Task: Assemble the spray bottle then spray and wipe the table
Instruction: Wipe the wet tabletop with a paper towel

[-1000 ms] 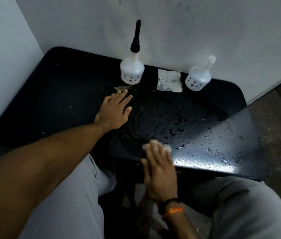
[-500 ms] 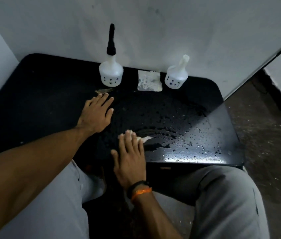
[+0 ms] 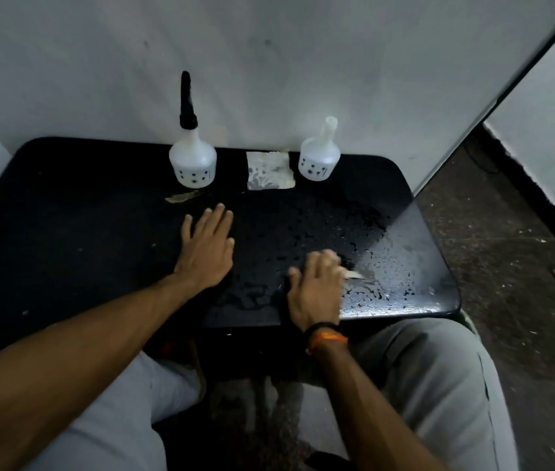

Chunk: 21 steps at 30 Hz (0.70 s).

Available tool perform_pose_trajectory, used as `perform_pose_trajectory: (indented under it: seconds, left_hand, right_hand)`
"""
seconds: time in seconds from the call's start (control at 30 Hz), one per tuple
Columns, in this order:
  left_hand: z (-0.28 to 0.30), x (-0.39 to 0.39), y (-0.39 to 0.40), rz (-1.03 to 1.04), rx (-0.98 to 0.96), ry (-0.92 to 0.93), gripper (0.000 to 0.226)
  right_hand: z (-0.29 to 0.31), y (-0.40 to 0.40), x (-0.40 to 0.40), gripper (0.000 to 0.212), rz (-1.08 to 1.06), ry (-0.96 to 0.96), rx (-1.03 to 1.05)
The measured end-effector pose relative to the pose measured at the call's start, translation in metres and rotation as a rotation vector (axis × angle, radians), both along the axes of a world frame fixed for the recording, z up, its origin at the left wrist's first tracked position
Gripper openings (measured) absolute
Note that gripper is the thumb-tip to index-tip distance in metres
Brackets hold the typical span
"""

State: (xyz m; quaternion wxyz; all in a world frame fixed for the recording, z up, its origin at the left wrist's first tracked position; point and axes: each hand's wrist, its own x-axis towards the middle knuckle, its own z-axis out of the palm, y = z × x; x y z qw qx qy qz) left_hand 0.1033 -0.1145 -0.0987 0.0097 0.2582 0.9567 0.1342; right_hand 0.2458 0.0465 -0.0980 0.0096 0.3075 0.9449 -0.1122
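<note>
The black table (image 3: 65,232) stands against the wall, its right half beaded with water drops. The left arm reaches across the near edge and the left hand (image 3: 206,248) lies palm down near the middle of the table, fingers straight and together. The right hand (image 3: 315,288) rests flat near the near edge, fingers extended, pressing a pale cloth (image 3: 357,275) that shows just right of it. At the far edge the spray bottle (image 3: 193,158) with a black nozzle stands upright; a second bottle (image 3: 318,158) stands to its right, with a folded white cloth (image 3: 269,171) between them.
</note>
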Motion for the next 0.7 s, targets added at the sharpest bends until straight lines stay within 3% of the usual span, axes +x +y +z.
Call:
perform_pose_trajectory:
  seconds: [0.1,0.2,0.37,0.53,0.6,0.7]
  left_hand:
    - [-0.009,0.013,0.014,-0.081,-0.023,-0.01,0.058]
    - [-0.017,0.022,0.02,-0.084,-0.042,0.038,0.054]
    - [-0.016,0.023,0.022,-0.084,-0.034,0.05,0.06]
    - [-0.018,0.022,0.025,-0.068,-0.036,0.05,0.057]
    - [-0.019,0.02,0.024,-0.068,-0.03,0.046,0.061]
    - [-0.021,0.02,0.024,-0.062,-0.022,0.057,0.06]
  right_hand:
    - [-0.009,-0.049,0.008,0.059,0.289,0.076,-0.033]
    - [-0.017,-0.066,0.041,0.055,0.368,0.154,-0.032]
    - [-0.019,0.0,0.064,0.063,0.014,0.082,0.045]
    - [-0.004,0.07,0.018,0.075,-0.315,-0.02,0.002]
    - [0.0,0.072,-0.008,0.074,-0.247,-0.039,-0.027]
    - [-0.002,0.043,-0.038,0.064,0.083,0.001,0.001]
